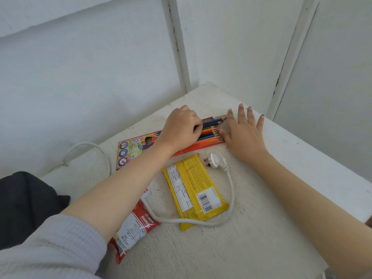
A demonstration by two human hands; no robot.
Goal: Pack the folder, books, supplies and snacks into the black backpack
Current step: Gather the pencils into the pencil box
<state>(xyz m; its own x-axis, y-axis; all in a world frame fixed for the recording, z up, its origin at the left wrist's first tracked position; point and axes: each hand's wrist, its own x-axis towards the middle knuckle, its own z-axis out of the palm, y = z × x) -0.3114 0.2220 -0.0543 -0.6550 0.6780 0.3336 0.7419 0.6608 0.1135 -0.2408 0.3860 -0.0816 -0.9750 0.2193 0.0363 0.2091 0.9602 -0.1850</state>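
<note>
A rough, white-painted table top (231,248) with a grainy, pitted texture is seen beneath both sets of fingers, its square corner lying just beyond the right fingertips. Smooth white wall panels (80,67) are seen farther out, past the fingertips. Well back from the left fingers, beside the forearm, a soft mass of black fabric (26,202) is slumped at the table edge; whether it is the backpack cannot be told. A ribbed grey knit sleeve (50,248) is pushed up the left arm.

A flat, rectangular cardboard pencil box (136,150), orange-edged and brightly printed, lies under the left hand (179,127), open at the end nearest the fingers. The left fingers are curled and clamped on the coloured pencils (209,131), slim wooden shafts whose sharpened tips stick out of the box. The right hand (241,133) is laid flat with fingers straight and spread apart, the thumb touching the pencil tips.

Nearer the wrists than the fingers, a glossy yellow snack packet (193,190), oblong and crimped, lies label-down. A crinkled red snack packet (132,228) is partly hidden under the left forearm. A smooth white cable (231,190) is looped over the yellow packet, ending in a rounded white plug (215,161) just behind the right thumb.
</note>
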